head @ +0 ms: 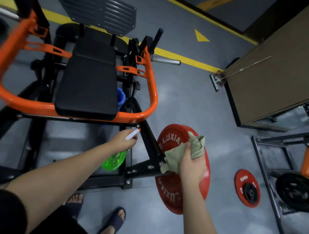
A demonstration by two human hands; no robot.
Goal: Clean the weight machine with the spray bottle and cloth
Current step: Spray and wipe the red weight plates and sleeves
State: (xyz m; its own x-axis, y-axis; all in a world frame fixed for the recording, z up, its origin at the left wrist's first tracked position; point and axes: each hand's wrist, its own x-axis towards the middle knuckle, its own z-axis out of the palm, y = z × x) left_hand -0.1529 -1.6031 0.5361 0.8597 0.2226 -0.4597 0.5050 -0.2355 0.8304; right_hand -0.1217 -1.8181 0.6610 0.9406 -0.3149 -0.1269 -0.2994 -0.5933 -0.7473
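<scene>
**Single view, head camera.** A wide-angle lens worn on the person's head looks forward and steeply down from standing height. The sandalled feet (113,220) lie at the near edge. Both forearms rise from that edge, so that the left hand (123,142) gripping the spray bottle (114,160) and the right hand (192,164) gripping the cloth (196,145) fall just below mid-frame. The weight machine (89,84) fills left and centre, its footplate (96,5) far. The yellow floor line (184,58) bows near the frame edge.
</scene>
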